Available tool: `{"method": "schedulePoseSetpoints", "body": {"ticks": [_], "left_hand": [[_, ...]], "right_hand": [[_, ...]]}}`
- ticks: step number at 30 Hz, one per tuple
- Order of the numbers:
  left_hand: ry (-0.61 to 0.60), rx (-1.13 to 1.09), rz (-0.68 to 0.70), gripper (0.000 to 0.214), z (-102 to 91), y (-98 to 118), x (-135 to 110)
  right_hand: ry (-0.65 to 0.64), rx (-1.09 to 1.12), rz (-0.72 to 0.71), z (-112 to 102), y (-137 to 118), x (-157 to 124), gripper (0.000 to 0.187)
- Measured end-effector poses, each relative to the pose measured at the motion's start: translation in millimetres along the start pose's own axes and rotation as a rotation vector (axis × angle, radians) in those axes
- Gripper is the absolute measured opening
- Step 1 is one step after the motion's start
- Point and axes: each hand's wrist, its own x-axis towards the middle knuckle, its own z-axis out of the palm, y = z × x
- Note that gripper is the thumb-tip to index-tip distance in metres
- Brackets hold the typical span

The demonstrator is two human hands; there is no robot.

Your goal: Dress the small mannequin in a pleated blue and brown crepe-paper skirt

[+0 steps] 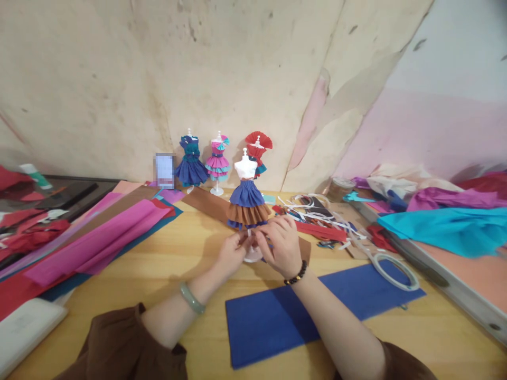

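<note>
A small white dress form [245,168] stands in front of me, bare at the top. It wears a tiered, ruffled paper skirt [247,192] in blue and brown, with a blue ruffle at the hem. Beneath the hem, my left hand [233,254] has its fingers closed at the thin post above the round white base [253,256]. My right hand [282,244] is curled at the skirt's lower right edge, thumb and fingers drawn together beside the post. What the right fingertips pinch, if anything, is hidden.
Behind stand dress forms with a blue-green dress [192,163], a pink tiered dress [217,162] and a red fan-collared dress [259,142]. A blue sheet [269,322] lies in front, under a white tape roll [396,272]. Paper strips [317,211] are heaped right; coloured sheets [99,232] lie left.
</note>
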Motion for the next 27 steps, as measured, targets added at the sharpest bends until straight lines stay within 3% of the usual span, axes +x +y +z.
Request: {"method": "schedulePoseSetpoints", "body": {"ticks": [4, 12, 23, 27], "left_hand": [[-0.003, -0.007, -0.027, 0.04, 0.6, 1.5, -1.9], [-0.043, -0.013, -0.016, 0.04, 4.1, 5.1, -5.2], [-0.025, -0.011, -0.008, 0.039, 0.6, 2.8, -3.3], [-0.016, -0.029, -0.016, 0.04, -0.6, -2.0, -0.7]], "right_hand": [[0.149, 0.021, 0.075, -5.2, 1.8, 3.4, 0.006], [0.018, -0.132, 0.184, 2.5, 5.3, 0.4, 0.028], [0.032, 0.033, 0.218, 5.1, 7.3, -1.7, 0.014], [0.052, 0.113, 0.277, 4.9, 9.0, -1.1, 0.025]]}}
